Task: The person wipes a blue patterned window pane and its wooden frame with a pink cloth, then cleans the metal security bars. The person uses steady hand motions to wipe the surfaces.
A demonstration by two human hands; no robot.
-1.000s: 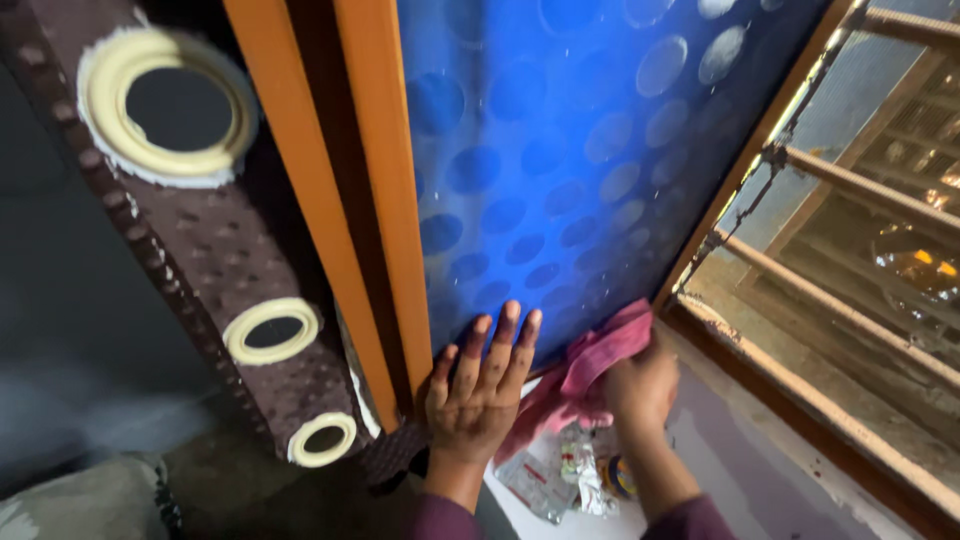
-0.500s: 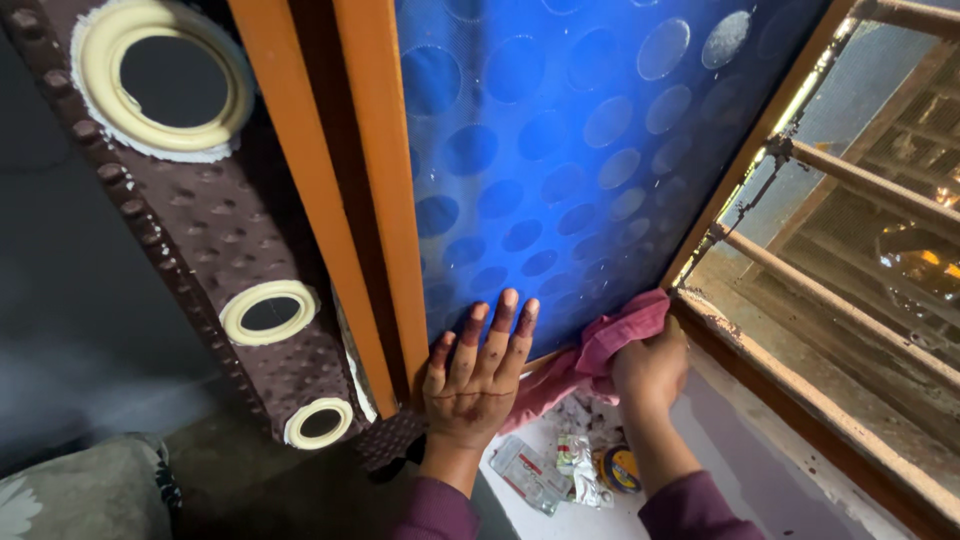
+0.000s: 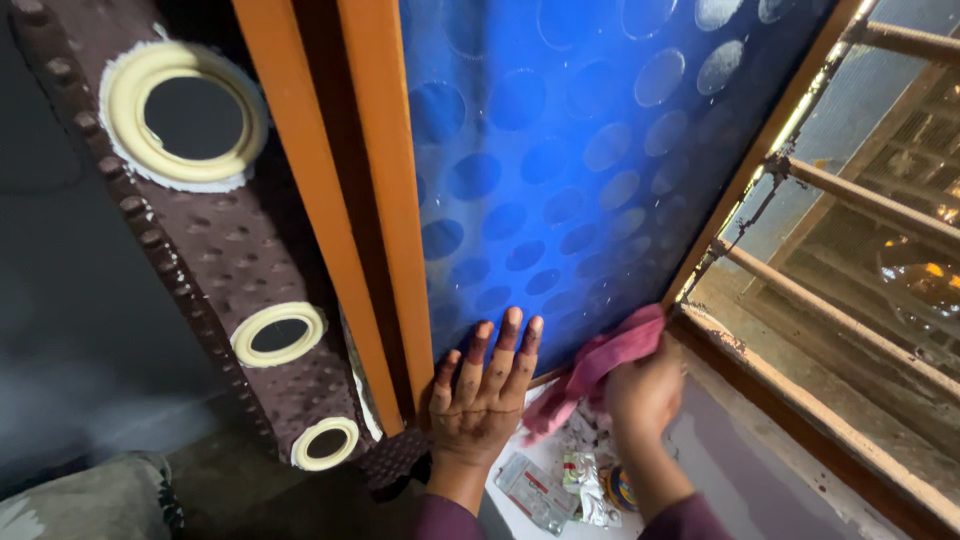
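Our right hand (image 3: 640,395), low centre-right, is closed around the pink cloth (image 3: 600,362), which has slid slightly down the blue dotted pane's (image 3: 560,170) bottom corner. Our left hand (image 3: 485,385) remains spread flat against the pane, empty, beside the orange frame (image 3: 385,200). Wrappers (image 3: 555,480) lie on the sill below.

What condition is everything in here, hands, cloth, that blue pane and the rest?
left hand: open, flat on the pane
right hand: closed on the cloth
pink cloth: bunched, pressed to the pane's bottom edge
blue pane: upright, dotted with circles
wrappers: crumpled on the sill
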